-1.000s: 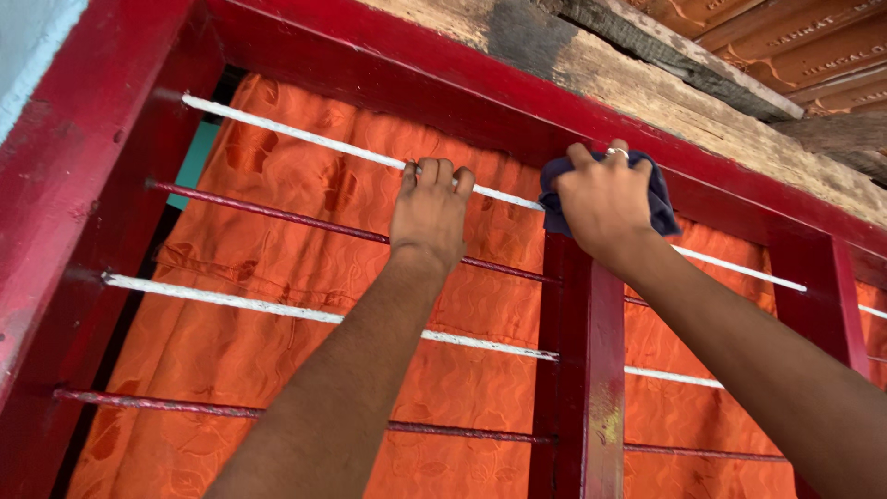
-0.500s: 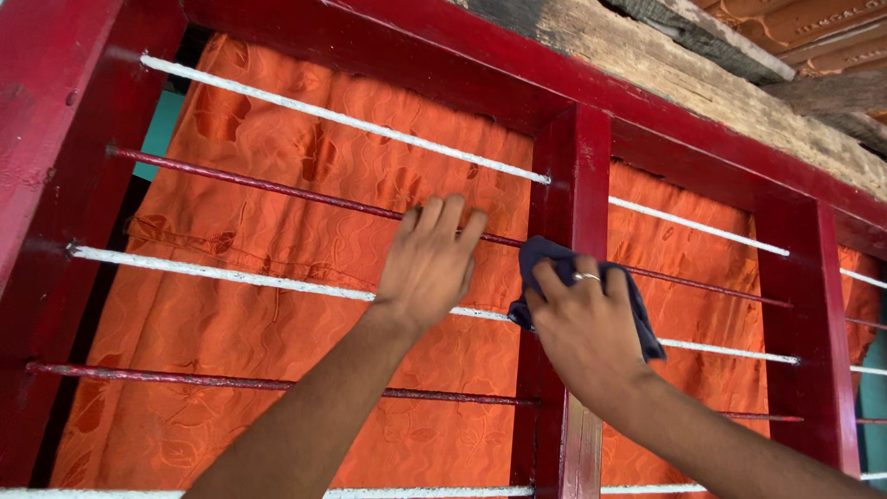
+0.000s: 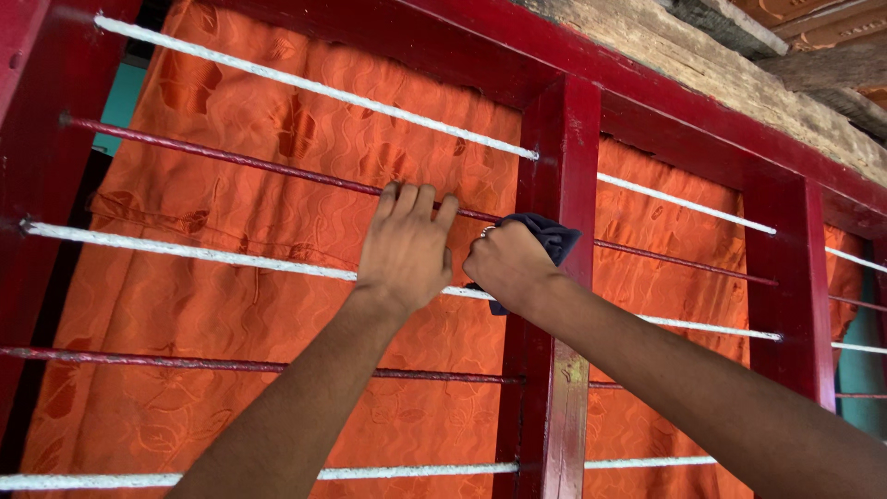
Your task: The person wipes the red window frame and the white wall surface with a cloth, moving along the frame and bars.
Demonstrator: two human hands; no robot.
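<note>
Nearest me, my left hand [image 3: 404, 248] hooks its fingers over the dark red window bar [image 3: 231, 159], fingers curled on it, thumb below. Just to its right, almost touching, my right hand [image 3: 506, 266] is clenched around a dark blue cloth [image 3: 548, 236], pressing it against the red wooden mullion [image 3: 564, 277] where the bars cross it. The mullion's long axis runs straight up and down beside the right hand, the nearer one. Behind both hands hangs an orange patterned curtain [image 3: 277, 305]; a white bar [image 3: 185, 251] passes under the left wrist.
</note>
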